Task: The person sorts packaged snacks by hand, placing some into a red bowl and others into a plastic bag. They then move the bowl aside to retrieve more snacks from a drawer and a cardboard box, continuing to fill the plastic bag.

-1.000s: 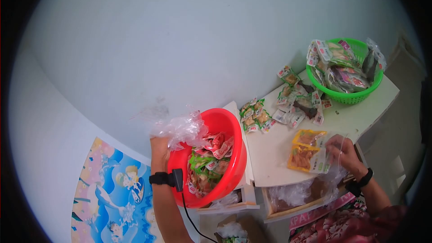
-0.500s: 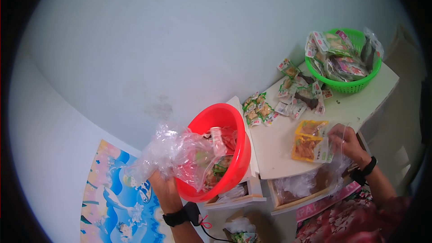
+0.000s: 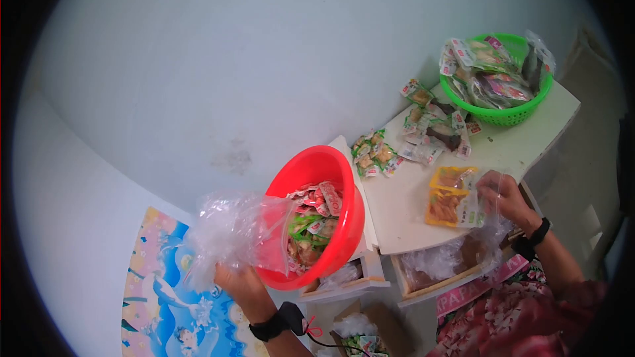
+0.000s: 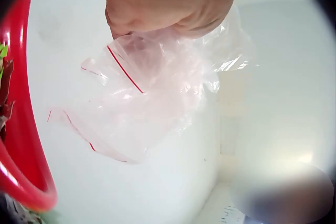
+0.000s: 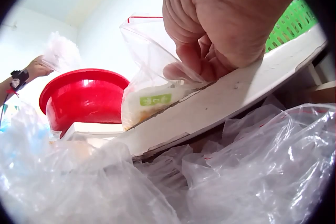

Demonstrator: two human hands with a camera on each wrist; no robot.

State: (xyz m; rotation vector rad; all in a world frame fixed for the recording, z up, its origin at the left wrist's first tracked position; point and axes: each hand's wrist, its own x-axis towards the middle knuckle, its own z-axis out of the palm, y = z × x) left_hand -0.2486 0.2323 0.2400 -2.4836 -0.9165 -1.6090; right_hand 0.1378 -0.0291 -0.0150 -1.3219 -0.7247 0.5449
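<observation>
My left hand (image 3: 243, 289), left of the red basin (image 3: 357, 218), grips a bunch of clear zip bags (image 3: 225, 231). Their loose ends overlap the basin's left rim in the head view; red zip lines show in the left wrist view. Small red and green snack packets (image 3: 309, 228) fill the basin's bottom. On the white tabletop, my right hand (image 3: 508, 197) pinches the edge of a clear zip bag (image 5: 149, 50). Inside that bag lie yellow-edged packets (image 3: 450, 198) of brownish food.
Loose snack packets (image 3: 433, 125) lie along the wall side of the tabletop (image 3: 397, 218). A green basket (image 3: 509, 117) heaped with filled bags stands at its far right. Below, an open drawer (image 3: 403, 281) holds more clear bags, and a cardboard box (image 3: 390, 330) sits lower down.
My left hand has come nearer from the basin's far left rim, and the bunched bags have swung across the basin to its left side. The right hand keeps its hold.
</observation>
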